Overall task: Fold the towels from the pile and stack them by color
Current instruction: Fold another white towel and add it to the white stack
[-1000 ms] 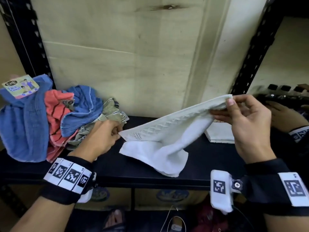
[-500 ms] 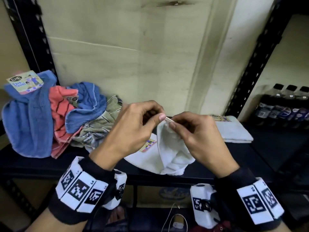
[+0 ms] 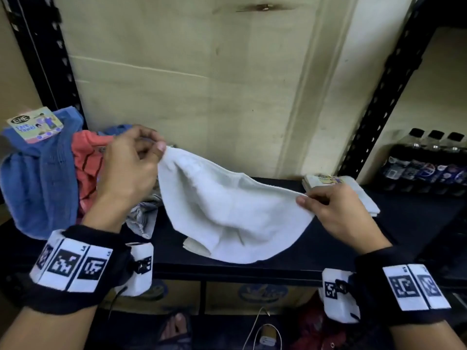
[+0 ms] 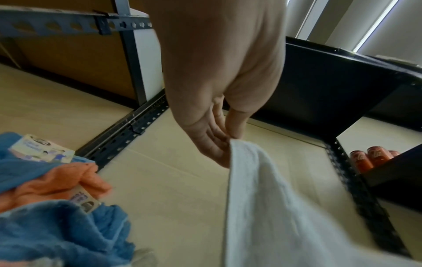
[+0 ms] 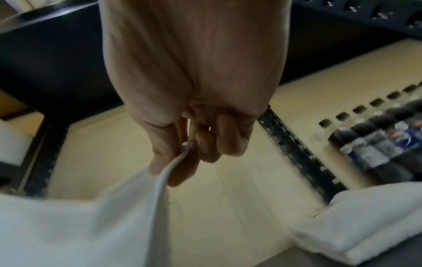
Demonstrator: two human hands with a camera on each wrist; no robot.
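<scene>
Two hands now apart, no longer pinched together: our left hand (image 3: 129, 170) and right hand (image 3: 336, 210) each grip white towel (image 3: 227, 210) corner, spreading it above shelf (image 3: 328, 251); fold underway.

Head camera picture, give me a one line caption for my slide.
Left hand and right hand pinch opposite corners of a white towel over the dark shelf.

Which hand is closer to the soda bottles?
Right. The right hand pinches the white towel beside the folded white towels, on the side where the soda bottles stand; the left hand is over by the towel pile.
</scene>
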